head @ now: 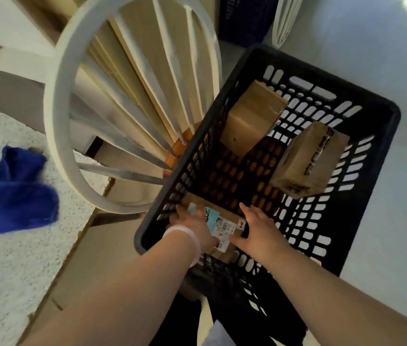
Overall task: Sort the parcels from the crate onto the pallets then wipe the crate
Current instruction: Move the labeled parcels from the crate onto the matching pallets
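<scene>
A black slotted crate (362, 106) stands on the pale floor below me. Inside it lie three cardboard parcels: a large one (249, 121) against the far left wall, a taped one (307, 161) tilted at the right, and a flat labelled one (224, 224) at the near end. My left hand (192, 227) lies on the labelled parcel's left side, its fingers reaching over the left edge. My right hand (257, 233) grips the parcel's right side, thumb on its top.
A white plastic chair back (62, 116) stands close to the crate's left wall. A blue cloth (12, 193) lies on a speckled counter (10, 270) at the left. Another white chair (284, 18) and a dark blue crate (244, 18) stand at the far end.
</scene>
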